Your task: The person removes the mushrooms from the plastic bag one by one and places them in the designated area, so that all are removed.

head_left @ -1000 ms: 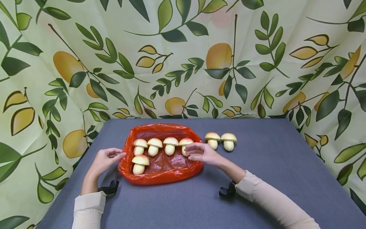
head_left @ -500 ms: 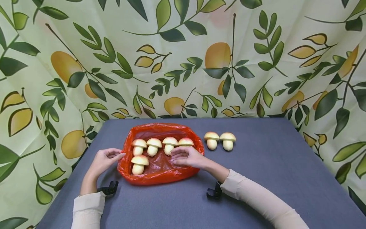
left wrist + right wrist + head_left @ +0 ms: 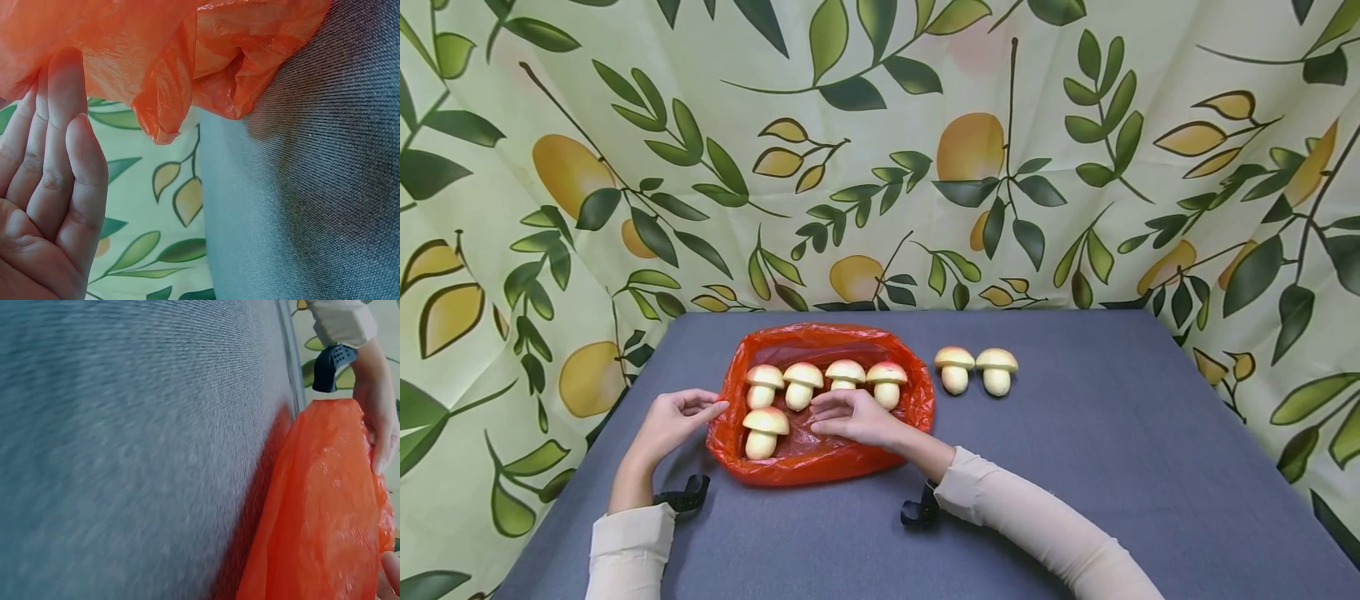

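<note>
A red plastic bag (image 3: 820, 471) lies spread on the table with its mouth rolled open. Several mushrooms with pale stems and reddish-cream caps stand inside: a back row, such as the mushroom (image 3: 887, 386), and one front-left mushroom (image 3: 762, 433). My left hand (image 3: 673, 425) pinches the bag's left rim between thumb and fingers; in the left wrist view plastic covers the fingertips. My right hand (image 3: 861, 421) hovers over the inside of the bag, fingers extended leftward, with nothing seen in it. It overlaps the stem of a back-row mushroom (image 3: 844, 371).
Two more mushrooms (image 3: 955, 371) (image 3: 997, 372) stand side by side on the grey table (image 3: 1112, 433), right of the bag. Behind and beside the table hangs a leaf-patterned cloth (image 3: 887, 167). Black camera mounts (image 3: 685, 496) sit under both wrists.
My right hand has moved left across the bag, away from the rightmost back-row mushroom, which now shows fully. The left hand stays at the rim, and the mushrooms have not moved.
</note>
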`<state>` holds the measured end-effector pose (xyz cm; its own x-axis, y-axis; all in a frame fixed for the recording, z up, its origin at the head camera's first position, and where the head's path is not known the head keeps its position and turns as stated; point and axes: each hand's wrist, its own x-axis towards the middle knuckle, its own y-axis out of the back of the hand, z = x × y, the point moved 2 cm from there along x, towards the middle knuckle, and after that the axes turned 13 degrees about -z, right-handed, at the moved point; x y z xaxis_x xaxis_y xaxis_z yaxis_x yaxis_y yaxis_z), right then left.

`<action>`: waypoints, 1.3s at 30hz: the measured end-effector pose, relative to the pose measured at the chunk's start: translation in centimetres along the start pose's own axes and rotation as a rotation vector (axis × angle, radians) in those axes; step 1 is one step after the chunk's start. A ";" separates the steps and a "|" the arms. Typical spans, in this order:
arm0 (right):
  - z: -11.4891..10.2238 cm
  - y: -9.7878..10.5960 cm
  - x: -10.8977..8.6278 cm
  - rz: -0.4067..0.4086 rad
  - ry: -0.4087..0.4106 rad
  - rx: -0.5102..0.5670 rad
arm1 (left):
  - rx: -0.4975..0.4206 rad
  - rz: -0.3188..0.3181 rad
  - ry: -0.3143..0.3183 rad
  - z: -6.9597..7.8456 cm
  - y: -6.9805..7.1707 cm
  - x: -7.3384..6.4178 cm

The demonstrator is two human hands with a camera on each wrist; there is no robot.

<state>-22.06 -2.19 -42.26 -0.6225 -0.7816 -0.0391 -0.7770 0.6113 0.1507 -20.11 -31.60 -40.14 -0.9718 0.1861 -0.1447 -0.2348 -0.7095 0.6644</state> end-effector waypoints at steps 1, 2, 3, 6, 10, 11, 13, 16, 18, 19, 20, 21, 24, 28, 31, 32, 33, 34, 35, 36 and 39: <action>0.0 -0.2 0.2 0.001 -0.004 -0.004 | -0.001 0.000 -0.001 0.0 0.0 0.0; 0.0 -0.4 0.4 0.002 -0.007 -0.008 | -0.001 -0.001 -0.001 0.0 0.0 0.0; 0.0 -0.5 0.7 0.002 -0.011 -0.004 | -0.001 -0.001 -0.001 0.0 0.0 0.0; 0.1 -1.1 1.3 0.005 -0.021 -0.009 | -0.004 -0.001 -0.003 0.0 0.0 0.1; 0.2 -1.8 2.4 0.032 -0.052 -0.007 | -0.007 -0.004 -0.003 0.0 0.0 0.0; 0.2 -2.0 2.6 0.041 -0.055 -0.004 | -0.008 -0.005 -0.002 0.0 0.0 0.0; 0.2 -2.3 3.1 0.064 -0.062 0.000 | -0.008 -0.006 0.001 0.0 0.0 0.0; 0.4 -2.6 3.7 0.092 -0.084 0.001 | -0.008 -0.005 0.004 0.0 0.0 -0.1; 0.5 -2.8 4.0 0.106 -0.095 -0.011 | -0.008 -0.004 0.003 0.1 0.0 -0.1; 0.5 -2.9 4.2 0.113 -0.099 -0.014 | -0.011 -0.002 0.003 0.0 0.0 -0.1; 0.6 -3.0 4.3 0.119 -0.100 -0.015 | -0.013 0.000 0.000 0.0 0.0 -0.1; 0.6 -3.0 4.5 0.124 -0.098 -0.021 | -0.014 0.001 -0.003 0.0 0.0 -0.1; 0.6 -3.4 4.9 0.133 -0.091 -0.024 | -0.014 0.000 -0.018 0.0 0.0 0.0; 0.5 -3.9 5.6 0.145 -0.113 -0.061 | -0.009 0.000 -0.029 0.0 0.0 0.0; 0.7 -4.2 6.1 0.161 -0.130 -0.093 | -0.012 0.004 -0.022 0.1 0.0 0.0; 0.8 -4.3 6.2 0.171 -0.135 -0.103 | -0.012 0.004 -0.022 0.1 0.1 0.0; 0.9 -4.5 6.3 0.177 -0.139 -0.095 | -0.012 0.003 -0.021 0.1 0.1 0.0; 1.0 -4.6 6.4 0.182 -0.140 -0.094 | -0.012 0.001 -0.020 0.1 0.0 0.0; 1.1 -4.7 6.5 0.189 -0.142 -0.092 | -0.014 0.002 -0.018 0.0 0.0 0.0; 1.2 -4.8 6.5 0.194 -0.145 -0.092 | -0.016 0.001 -0.016 0.0 0.0 0.0; 1.4 -5.1 6.7 0.208 -0.153 -0.094 | -0.019 -0.001 -0.017 0.0 0.0 0.0</action>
<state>-22.37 -10.39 -44.67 -0.7805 -0.6079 -0.1458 -0.6230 0.7372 0.2617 -20.07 -31.58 -40.16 -0.9711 0.1984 -0.1324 -0.2362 -0.7221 0.6502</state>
